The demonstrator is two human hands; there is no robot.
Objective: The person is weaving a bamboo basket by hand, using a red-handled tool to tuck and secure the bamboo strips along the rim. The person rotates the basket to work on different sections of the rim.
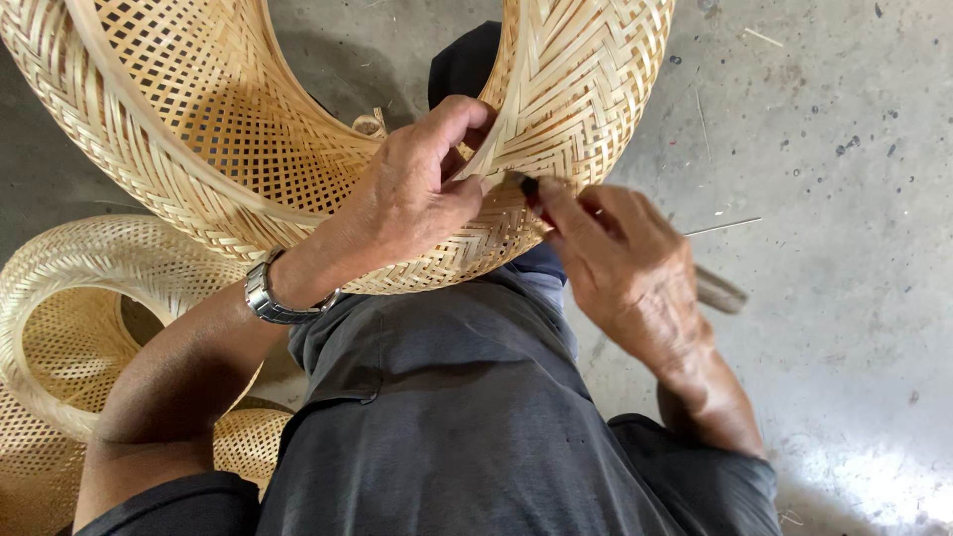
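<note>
A large woven bamboo basket fills the upper left and center of the frame, tipped on its side across the person's lap, its open mouth turned toward the camera. The left hand, with a metal wristwatch on the wrist, is closed on the basket's rim at the center of the frame, thumb on 1 side and fingers curled over the other. Just right of it, the right hand is pinched together on a small dark-tipped tool whose tip touches the weave. 2 more baskets sit at the lower left on the concrete floor. The basket looks light and springy yet stiff at the rim; the thin strips could crack, so the rim seems the soundest hold.
</note>
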